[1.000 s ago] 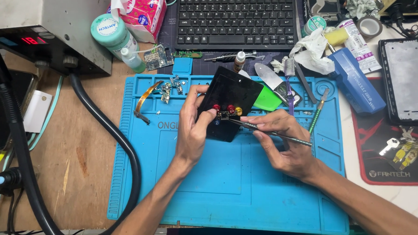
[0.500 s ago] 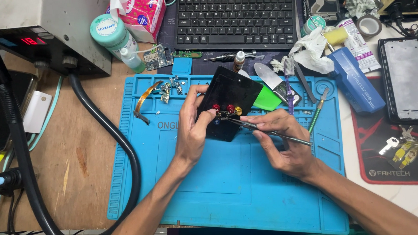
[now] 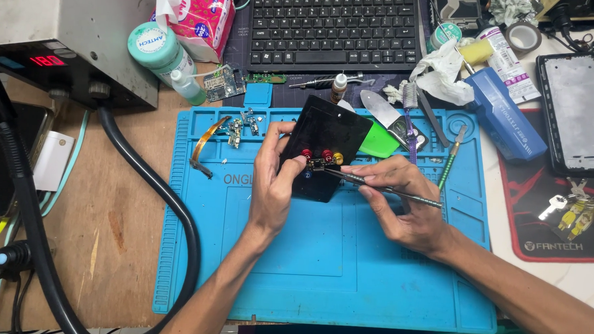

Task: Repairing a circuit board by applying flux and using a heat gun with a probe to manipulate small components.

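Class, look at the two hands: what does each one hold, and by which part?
The left hand grips the black holder block by its left edge. The right hand pinches metal tweezers along the shaft, tips at the small part on the block.

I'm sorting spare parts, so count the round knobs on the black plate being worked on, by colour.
On the black plate, between the left hand and the tweezers in the right hand:
Red knobs: 2
Gold knob: 1
Total: 3
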